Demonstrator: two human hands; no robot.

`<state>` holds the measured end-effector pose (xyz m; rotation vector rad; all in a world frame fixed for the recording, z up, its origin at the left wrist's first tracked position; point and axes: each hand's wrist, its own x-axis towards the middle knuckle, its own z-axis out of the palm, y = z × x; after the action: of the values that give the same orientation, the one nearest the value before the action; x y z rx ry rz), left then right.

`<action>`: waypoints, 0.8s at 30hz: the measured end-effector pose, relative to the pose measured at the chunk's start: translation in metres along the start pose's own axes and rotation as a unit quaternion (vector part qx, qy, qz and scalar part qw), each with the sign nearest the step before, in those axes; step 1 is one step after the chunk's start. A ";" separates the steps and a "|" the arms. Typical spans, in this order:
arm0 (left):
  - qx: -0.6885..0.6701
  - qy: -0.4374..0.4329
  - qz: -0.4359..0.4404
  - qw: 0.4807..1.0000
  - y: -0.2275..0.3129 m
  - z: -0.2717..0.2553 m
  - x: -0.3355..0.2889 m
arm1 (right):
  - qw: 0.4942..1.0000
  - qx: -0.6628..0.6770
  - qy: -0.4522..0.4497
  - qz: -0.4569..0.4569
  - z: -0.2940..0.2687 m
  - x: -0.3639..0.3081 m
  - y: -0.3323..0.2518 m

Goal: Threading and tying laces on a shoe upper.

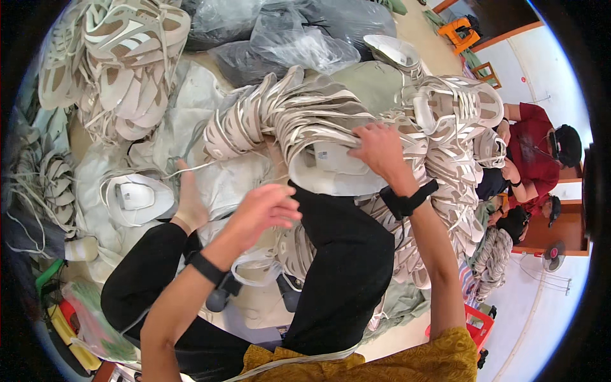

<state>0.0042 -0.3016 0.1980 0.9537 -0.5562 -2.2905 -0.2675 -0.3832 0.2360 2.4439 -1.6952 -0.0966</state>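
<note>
If pressing unevenly w/ part-spread R hand (382, 151) (2 o'clock), could splay nested sneaker uppers (321, 105) (12), w/ half-curled, apparently empty L hand (258, 213) (8) not bracing.

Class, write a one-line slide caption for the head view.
Right hand at a stack of beige shoe uppers, left hand held apart from it, more uppers piled around.

Left hand (264, 213): fingers overlapping, slightly blurred; whether anything is pinched cannot be told.
Right hand (382, 151): fingertips at the edge of the stacked shoe uppers (318, 118); grip indeterminate.
Stacked shoe uppers: inner layers largely hidden by overlap.
Plastic bags (299, 44): cut off by upper edge; contents indistinct.
Mustard shirt (414, 360): cut off by lower edge.
Co-worker in dark red (531, 143): handwork too small to tell.
</note>
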 end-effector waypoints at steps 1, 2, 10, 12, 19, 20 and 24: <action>-0.020 -0.015 -0.004 1.000 -0.004 0.010 0.012 | 1.000 0.004 0.012 -0.020 -0.004 -0.001 -0.006; -0.021 -0.016 -0.004 1.000 -0.006 0.017 0.024 | 0.999 0.025 -0.015 -0.024 -0.010 -0.003 -0.010; -0.096 0.002 -0.001 0.995 -0.016 0.042 0.095 | 0.960 0.262 -0.006 0.094 0.012 0.046 0.058; -0.097 -0.002 0.014 0.995 -0.019 0.047 0.108 | 0.970 0.219 -0.027 0.099 0.035 0.057 0.064; -0.158 0.061 0.050 0.984 -0.011 0.055 0.137 | 0.988 0.140 -0.034 0.053 0.055 0.068 0.059; -0.195 0.072 0.038 0.977 -0.012 0.054 0.139 | 0.992 0.121 -0.030 0.014 0.053 0.069 0.055; -0.226 0.058 0.077 0.969 -0.019 0.045 0.123 | 0.993 0.111 0.006 -0.030 0.037 0.045 0.030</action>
<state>-0.1062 -0.3617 0.1563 0.7794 -0.0472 -2.0763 -0.2844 -0.4395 0.2066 2.6473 -1.7104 0.1061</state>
